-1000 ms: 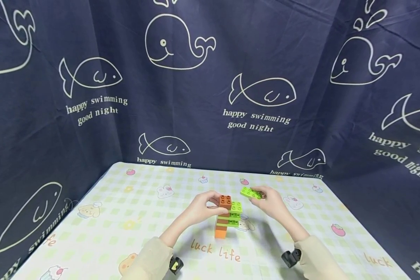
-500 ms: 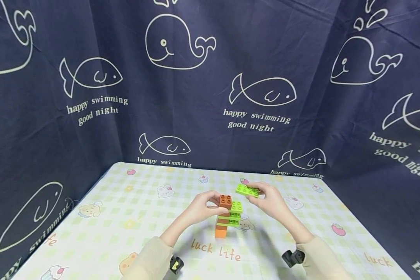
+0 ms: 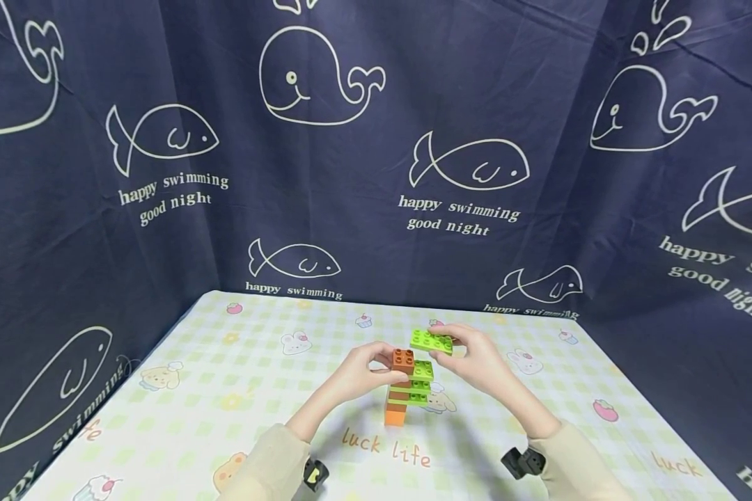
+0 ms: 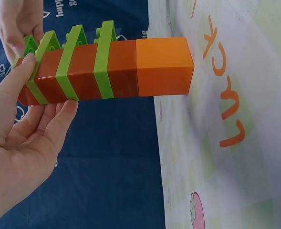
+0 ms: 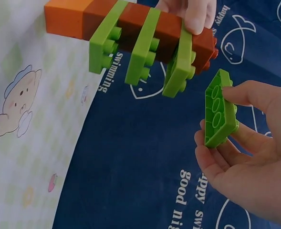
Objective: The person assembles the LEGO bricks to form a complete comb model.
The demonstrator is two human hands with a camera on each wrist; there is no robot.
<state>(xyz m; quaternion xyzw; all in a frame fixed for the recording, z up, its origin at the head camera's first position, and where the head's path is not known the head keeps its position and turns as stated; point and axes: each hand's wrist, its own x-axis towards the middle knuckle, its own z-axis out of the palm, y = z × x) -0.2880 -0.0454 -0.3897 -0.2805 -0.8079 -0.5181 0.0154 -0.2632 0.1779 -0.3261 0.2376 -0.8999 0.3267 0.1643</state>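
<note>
A tower of building blocks (image 4: 122,69) stands upright on the table, an orange block (image 3: 395,415) at its base and brown blocks alternating with thin green plates above. The green plates jut out to the right. A brown block (image 3: 404,358) with bare studs tops it. My left hand (image 3: 360,371) grips the tower's upper part between thumb and fingers. My right hand (image 3: 476,355) pinches a loose green building block plate (image 5: 220,109), its studs upward, just above and right of the tower's top. In the right wrist view this plate is apart from the tower.
A light checked cloth (image 3: 225,355) with cartoon prints covers the table. Dark blue curtains (image 3: 363,209) with fish and whale drawings hang behind and at both sides. A black wrist camera (image 3: 523,463) sits on the right wrist, another camera (image 3: 315,474) on the left.
My right hand has moved left with the green plate, bringing it close to the top of the tower. The plate has turned flatter towards me. My left hand and the tower stay put.
</note>
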